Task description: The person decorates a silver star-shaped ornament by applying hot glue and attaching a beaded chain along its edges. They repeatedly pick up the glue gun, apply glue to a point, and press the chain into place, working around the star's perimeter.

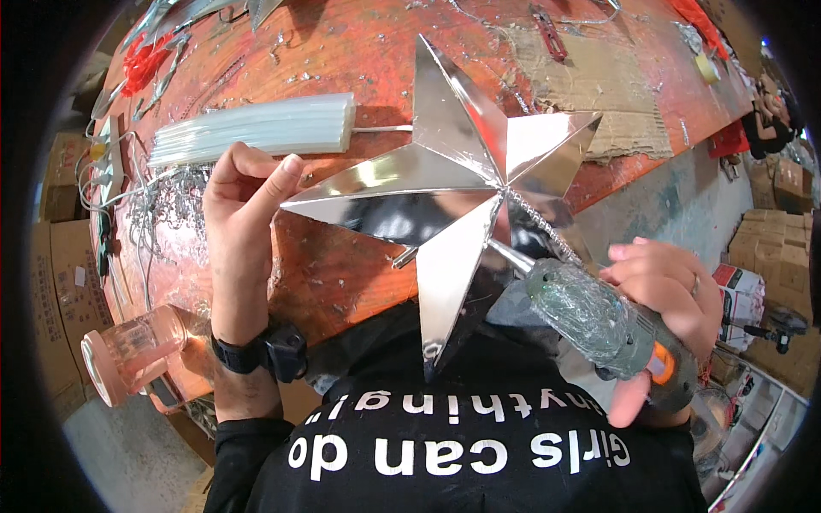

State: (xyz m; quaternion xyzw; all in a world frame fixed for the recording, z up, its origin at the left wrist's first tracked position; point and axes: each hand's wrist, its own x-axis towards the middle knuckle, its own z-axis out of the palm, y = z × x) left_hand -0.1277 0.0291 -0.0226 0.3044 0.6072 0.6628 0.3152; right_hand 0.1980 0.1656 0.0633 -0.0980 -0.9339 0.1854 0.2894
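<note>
**Reader:** Where is the clock centre?

**Technician:** At the hub of the mirror-finish, five-pointed silver star [494, 175]. Twelve o'clock points away from the wearer. The star sits over the near edge of the worn orange-red table [329, 299]; its point between six and seven o'clock overlaps the black shirt [376, 423] in this view.

**Reader:** List the nearest items.

**Technician:** A black wrist-worn device [287, 352] is strapped to the left wrist. A pink transparent lidded tumbler [141, 350] is at eight o'clock, by the table edge. A hot-glue gun [581, 312], wrapped in clear film, is at five o'clock. Its metal nozzle [510, 256] is directed toward the hub; contact with the star cannot be confirmed.

**Reader:** State the condition of both hands.

**Technician:** Right hand [674, 295], four o'clock: gripping the rear of the glue gun, digits visible on both sides. Left hand [244, 188], nine o'clock: thumb and forefinger drawn together beside the star's tip. I cannot tell whether they pinch anything.

**Reader:** And farther out?

**Technician:** A bundle of translucent glue sticks [256, 128] lies between nine and ten o'clock. A cardboard sheet [620, 94] lies between one and two. Red ribbon [144, 67] is near ten. Farthest, a red utility knife [549, 34] lies between twelve and one.
</note>
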